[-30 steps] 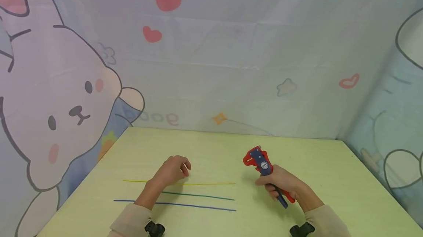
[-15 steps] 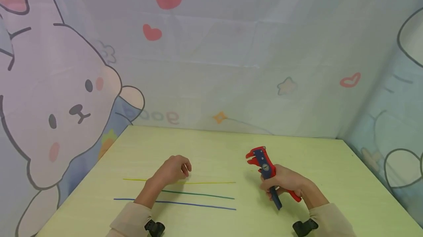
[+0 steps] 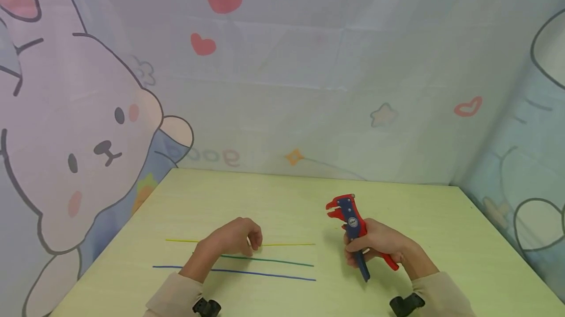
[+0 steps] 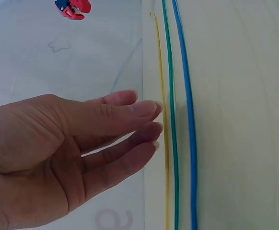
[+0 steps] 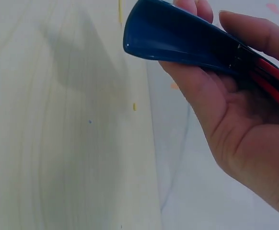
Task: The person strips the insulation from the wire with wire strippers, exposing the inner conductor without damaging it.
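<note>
My right hand [image 3: 383, 237] grips a red and dark blue wire stripper [image 3: 352, 222] by its handles, its head up and its mouth facing left. A dark blue handle end [image 5: 173, 36] fills the top of the right wrist view. Bent and holding nothing, the fingers of my left hand [image 3: 236, 237] hover over a yellow wire [image 3: 289, 245]. In the left wrist view the thumb and fingertips point at that wire, close beside it. Nearer to me lie a green wire [image 3: 282, 261] and a blue wire [image 3: 265, 274], roughly parallel. My left hand and forearm hide parts of all three.
The pale yellow table [image 3: 441, 238] ends at a printed cloth backdrop [image 3: 287, 86]. A tiny yellow scrap [image 5: 134, 107] and a blue speck [image 5: 89, 121] lie on the tabletop below my right hand. Dark wrist cameras sit on both wrists.
My left hand has come down and slightly right, nearer the yellow and green wires. The wire stripper has turned more upright in my right hand, and its handles have spread apart.
</note>
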